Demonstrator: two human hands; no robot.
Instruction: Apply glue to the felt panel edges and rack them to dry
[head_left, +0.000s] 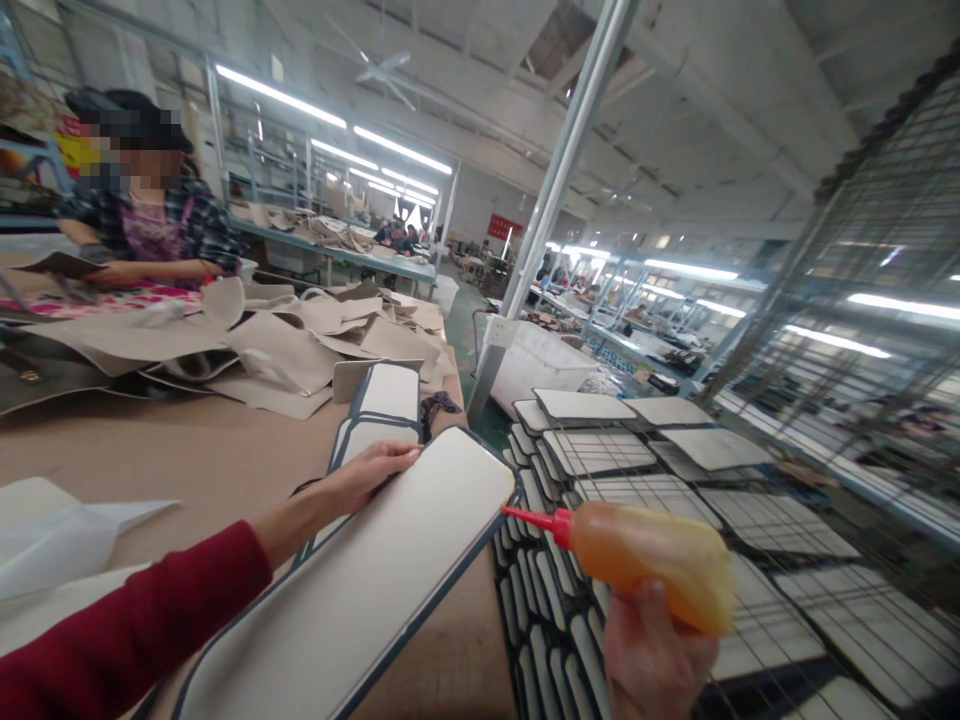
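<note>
My left hand (371, 475), below a dark red sleeve, grips the far left edge of a long cream panel (360, 590) with a dark border and rounded corners. The panel is held tilted above the table. My right hand (660, 650) is wrapped around a squeeze bottle (652, 560) of amber liquid, perhaps glue. Its red nozzle points left, and the tip meets or nearly meets the panel's right edge near the far corner. More dark-edged panels (386, 390) lie on the table beyond my left hand.
Beige cut pieces (285, 350) are heaped across the brown table (247, 450). At right, wire racks (750, 500) hold many dark-edged panels. A metal post (555, 170) rises beyond the table corner, beside a white bin (532, 355). A co-worker (150, 210) handles material at the far left.
</note>
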